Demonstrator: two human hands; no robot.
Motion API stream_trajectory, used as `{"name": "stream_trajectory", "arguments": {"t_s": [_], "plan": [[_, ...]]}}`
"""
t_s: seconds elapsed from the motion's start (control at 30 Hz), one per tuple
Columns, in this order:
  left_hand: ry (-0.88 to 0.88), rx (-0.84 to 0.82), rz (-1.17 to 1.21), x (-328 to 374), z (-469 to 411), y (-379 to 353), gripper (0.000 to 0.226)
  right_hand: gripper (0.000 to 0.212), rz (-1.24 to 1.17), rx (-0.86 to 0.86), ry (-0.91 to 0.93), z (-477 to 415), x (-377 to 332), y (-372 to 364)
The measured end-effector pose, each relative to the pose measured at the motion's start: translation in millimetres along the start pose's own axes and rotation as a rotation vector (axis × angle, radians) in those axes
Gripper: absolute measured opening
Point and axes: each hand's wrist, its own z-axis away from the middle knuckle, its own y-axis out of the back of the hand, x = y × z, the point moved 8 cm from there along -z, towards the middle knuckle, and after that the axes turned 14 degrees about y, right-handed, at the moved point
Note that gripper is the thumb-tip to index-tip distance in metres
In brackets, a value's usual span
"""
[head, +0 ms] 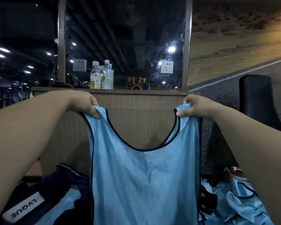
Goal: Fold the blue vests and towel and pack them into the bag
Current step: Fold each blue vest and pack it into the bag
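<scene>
So the blue vest (pixel 144 176) is up in the air rn, hanging flat in front of the counter (pixel 136 101), one shoulder strap per hand. The left hand (pixel 86 105) has its grip pinching the left strap btwn thumb and curled fingers. The right hand (pixel 193 106) grip does the same on the right strap.

Fabric looks like thin shiny mesh w/ dark piping, so imo super light, floppy, zero stiffness and prob a bit slippery. Folds won't stay put unless pressed flat. Straps and shoulder seams are the spot to hold it, since the piping gives some bite. Not fragile tho.

The dark bag (pixel 23 207) sits low left, and a heap of other vests (pixel 230 202) lies low right. Can't spot the towel. The bottles (pixel 102 75) are on the counter ledge, well apart from the vest.
</scene>
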Motion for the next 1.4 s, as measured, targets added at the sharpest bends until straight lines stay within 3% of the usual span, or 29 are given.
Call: {"name": "stream_trajectory", "arguments": {"t_s": [0.2, 0.3, 0.37, 0.43, 0.53, 0.6, 0.8, 0.87, 1.0, 1.13, 1.3, 1.4], "plan": [[0.026, -0.064, 0.208, -9.2, 4.1, 7.9, 0.016, 0.06, 0.122, -0.031, -0.046, 4.4, 15.2, 1.9], [0.081, -0.247, 0.194, -18.3, 11.2, -0.3, 0.068, 0.063, 0.198, -0.045, -0.059, 3.0, 24.0, 4.8], [0.101, -0.296, 0.117, -24.2, 14.5, -4.3, 0.084, 0.055, 0.228, -0.019, -0.053, 2.7, 23.4, 7.7], [0.115, -0.291, 0.066, -26.1, 18.2, -6.8, 0.074, 0.044, 0.232, 0.029, -0.03, 2.9, 18.2, 10.2], [0.101, -0.266, 0.19, -19.7, 18.4, -7.7, 0.039, 0.034, 0.219, 0.136, 0.017, 3.3, 8.4, 17.4], [0.078, -0.183, 0.264, -17.6, 14.1, -1.4, 0.029, 0.033, 0.205, 0.168, 0.028, 2.8, 5.3, 21.0], [-0.019, 0.031, 0.396, -11.9, 5.3, 13.9, 0.034, 0.031, 0.318, 0.192, 0.037, 0.6, -2.0, 26.1], [-0.023, 0.079, 0.401, -9.5, 3.2, 13.9, 0.026, 0.033, 0.334, 0.214, 0.023, -0.6, -3.2, 27.9], [-0.044, 0.18, 0.405, -4.6, -0.3, 18.4, 0.024, 0.034, 0.257, 0.294, -0.044, 0.7, -0.6, 33.8], [-0.086, 0.175, 0.33, 3.8, 3.8, 12.9, 0.037, 0.032, 0.196, 0.363, -0.069, 2.0, -0.6, 38.5], [-0.142, 0.184, 0.257, 8.5, 2.0, 13.9, 0.008, 0.029, 0.156, 0.341, -0.041, -2.2, -6.7, 33.5], [-0.128, 0.18, 0.239, 9.7, -2.5, 10.9, 0.019, 0.031, 0.18, 0.325, -0.045, -3.4, -10.4, 29.9]]}}
